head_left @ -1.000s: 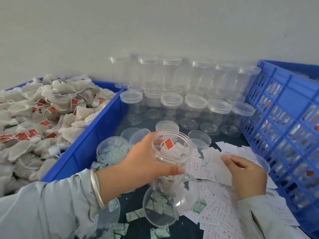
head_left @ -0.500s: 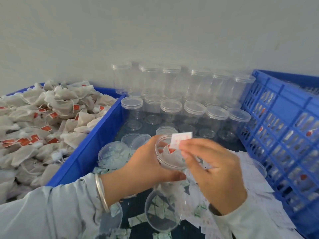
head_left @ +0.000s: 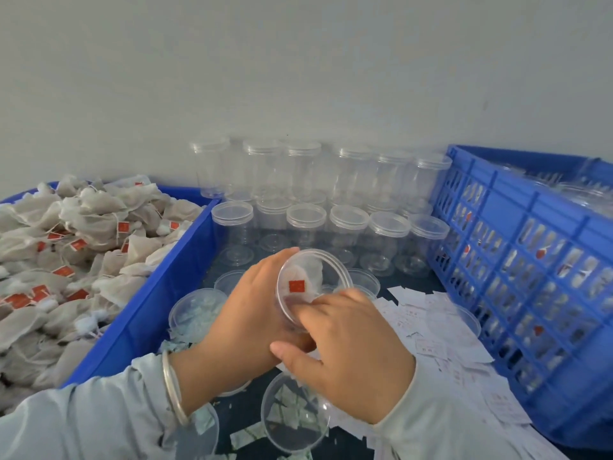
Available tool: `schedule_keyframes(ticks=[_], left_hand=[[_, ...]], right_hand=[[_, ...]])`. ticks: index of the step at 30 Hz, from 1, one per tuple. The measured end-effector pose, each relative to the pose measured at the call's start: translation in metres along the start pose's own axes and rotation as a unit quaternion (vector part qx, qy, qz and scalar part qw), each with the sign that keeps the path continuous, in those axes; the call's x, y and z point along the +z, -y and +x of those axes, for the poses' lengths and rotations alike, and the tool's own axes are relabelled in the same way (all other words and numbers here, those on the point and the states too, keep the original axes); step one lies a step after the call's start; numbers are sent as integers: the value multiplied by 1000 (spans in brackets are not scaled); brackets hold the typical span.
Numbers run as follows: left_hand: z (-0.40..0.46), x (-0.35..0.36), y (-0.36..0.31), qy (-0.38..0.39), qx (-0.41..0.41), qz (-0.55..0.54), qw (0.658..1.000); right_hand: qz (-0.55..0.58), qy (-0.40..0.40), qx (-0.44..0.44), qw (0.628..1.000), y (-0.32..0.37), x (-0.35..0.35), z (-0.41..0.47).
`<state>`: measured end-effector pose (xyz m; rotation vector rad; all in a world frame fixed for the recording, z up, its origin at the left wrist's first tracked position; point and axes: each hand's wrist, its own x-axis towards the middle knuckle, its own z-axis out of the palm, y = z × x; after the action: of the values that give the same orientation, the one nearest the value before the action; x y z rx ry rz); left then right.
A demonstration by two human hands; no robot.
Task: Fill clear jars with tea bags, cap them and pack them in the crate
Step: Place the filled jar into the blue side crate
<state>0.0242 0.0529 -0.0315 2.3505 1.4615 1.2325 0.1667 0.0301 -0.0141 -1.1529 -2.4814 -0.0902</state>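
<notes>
The clear plastic jar (head_left: 310,287), open-mouthed with white tea bags (head_left: 303,277) inside, was tilted above the dark counter (head_left: 411,283). The left hand (head_left: 252,313) gripped its side; the right hand (head_left: 345,353) reached fingers into its mouth. Capped empty jars (head_left: 348,224) stood behind it, a blue slatted crate (head_left: 517,260) to its right.

two hands (head_left: 252,313), two blue crates (head_left: 530,260)

left hand (head_left: 252,313) curls around the side of the jar (head_left: 311,287), right hand (head_left: 348,353) sits close beside it, fingertips (head_left: 306,314) poking into its mouth.
</notes>
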Motion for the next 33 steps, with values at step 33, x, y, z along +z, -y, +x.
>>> schedule_keyframes(ticks=[33], left_hand=[[146, 178, -250, 21, 252, -199, 947]], right_hand=[[-217, -192, 306, 907, -314, -297, -36]])
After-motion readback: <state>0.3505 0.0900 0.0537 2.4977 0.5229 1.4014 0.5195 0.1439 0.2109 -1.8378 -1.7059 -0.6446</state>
